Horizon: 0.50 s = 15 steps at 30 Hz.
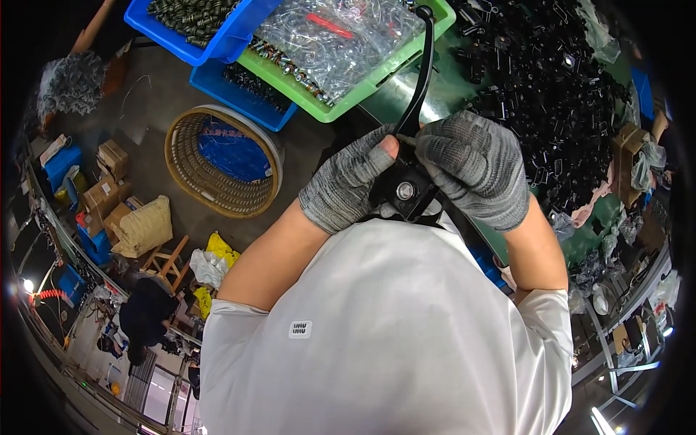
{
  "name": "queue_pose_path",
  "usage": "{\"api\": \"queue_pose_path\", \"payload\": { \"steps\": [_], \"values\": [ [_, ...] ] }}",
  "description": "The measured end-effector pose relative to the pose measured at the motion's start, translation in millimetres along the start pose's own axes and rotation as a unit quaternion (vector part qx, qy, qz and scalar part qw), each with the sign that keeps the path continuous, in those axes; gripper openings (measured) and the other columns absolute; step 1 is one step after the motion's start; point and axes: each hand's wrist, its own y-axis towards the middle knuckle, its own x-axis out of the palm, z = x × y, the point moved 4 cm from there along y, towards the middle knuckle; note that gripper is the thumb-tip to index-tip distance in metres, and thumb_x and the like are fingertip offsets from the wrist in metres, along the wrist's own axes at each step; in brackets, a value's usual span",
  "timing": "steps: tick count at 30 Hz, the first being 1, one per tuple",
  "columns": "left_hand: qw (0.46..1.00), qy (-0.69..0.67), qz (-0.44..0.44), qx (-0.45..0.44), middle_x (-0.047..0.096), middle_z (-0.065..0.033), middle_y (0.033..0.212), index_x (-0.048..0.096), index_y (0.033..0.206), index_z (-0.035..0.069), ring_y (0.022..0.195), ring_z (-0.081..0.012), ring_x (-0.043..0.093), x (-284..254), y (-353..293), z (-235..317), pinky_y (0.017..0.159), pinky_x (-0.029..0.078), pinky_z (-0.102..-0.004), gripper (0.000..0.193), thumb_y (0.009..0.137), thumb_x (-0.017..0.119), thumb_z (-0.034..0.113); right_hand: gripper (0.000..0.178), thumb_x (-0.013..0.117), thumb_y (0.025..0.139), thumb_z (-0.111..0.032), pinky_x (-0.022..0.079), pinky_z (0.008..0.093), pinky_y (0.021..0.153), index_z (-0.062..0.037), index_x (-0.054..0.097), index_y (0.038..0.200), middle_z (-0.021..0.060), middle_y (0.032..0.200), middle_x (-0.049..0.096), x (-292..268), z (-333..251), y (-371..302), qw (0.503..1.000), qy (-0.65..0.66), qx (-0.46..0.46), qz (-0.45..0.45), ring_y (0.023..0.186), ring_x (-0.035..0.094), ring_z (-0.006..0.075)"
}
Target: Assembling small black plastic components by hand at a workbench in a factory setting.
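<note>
A black brake lever assembly is held close against my chest, with a round silvery sight glass on its block-shaped body. Its long curved lever points up and away, ending in a ball tip. My left hand, in a grey knitted glove with a bare thumb tip showing, grips the body from the left. From the other side my right hand, gloved alike, has its fingers pinched together at the lever's pivot. Any small piece between those fingers is too hidden to name.
Ahead are a green crate of clear plastic bags and small metal parts, and a blue bin of springs. A heap of small black parts covers the green table at right. A round woven basket stands on the floor at left, near cardboard boxes.
</note>
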Motion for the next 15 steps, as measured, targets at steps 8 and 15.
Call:
{"api": "queue_pose_path", "payload": {
  "steps": [8,15],
  "values": [
    [0.999,0.017,0.043,0.025,0.066,-0.008,0.124,0.057,0.136,0.004,0.113,-0.0156,0.062,12,-3,15,0.1,0.048,-0.0284,0.053,0.104,0.049,0.046,0.021,0.065,0.083,-0.013,0.056,0.0351,0.064,-0.0128,0.072,0.104,0.0059,0.093,0.071,-5,1,1,0.999,-0.034,-0.018,-0.027,0.08,0.069,0.0256],
    [0.991,0.114,0.071,-0.007,0.07,-0.006,0.112,0.062,0.128,0.005,0.103,-0.0129,0.065,2,-6,10,0.092,0.051,-0.0273,0.049,0.104,0.048,0.046,0.024,0.073,0.08,-0.011,0.055,0.0419,0.078,-0.0075,0.072,0.103,0.0111,0.104,0.069,-8,8,17,0.992,0.011,-0.069,-0.105,0.096,0.067,0.0314]
  ]
}}
